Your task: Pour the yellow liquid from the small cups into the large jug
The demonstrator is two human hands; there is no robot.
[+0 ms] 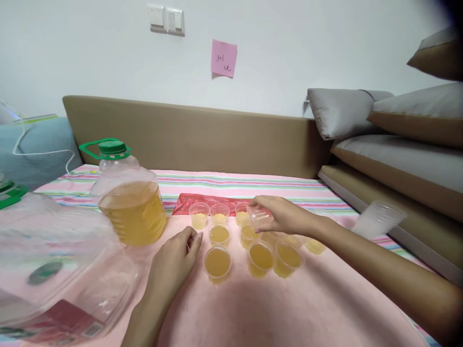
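My right hand (280, 212) grips a clear plastic cup (257, 219), tilted on its side above the back part of a cluster of cups. Whether liquid leaves it, I cannot tell. Several cups of yellow-amber liquid stand below, among them a front left cup (217, 262), a front middle cup (261, 258) and a front right cup (287, 258). Paler contents sit low in a back left cup (198, 217) and its neighbour (219, 214). My left hand (177, 258) rests beside the left column, fingers curled in, with nothing visible in them. My right hand and forearm partly hide the right-hand cups.
A large green-capped jug (133, 212) of amber liquid stands at left, behind a clear, empty-looking bottle (61, 260) lying nearer. Red plastic (184, 202) lies behind the cups. Stacked translucent cups (378, 219) lean at right by piled cushions (405, 159). Pink cloth (289, 308) covers the surface.
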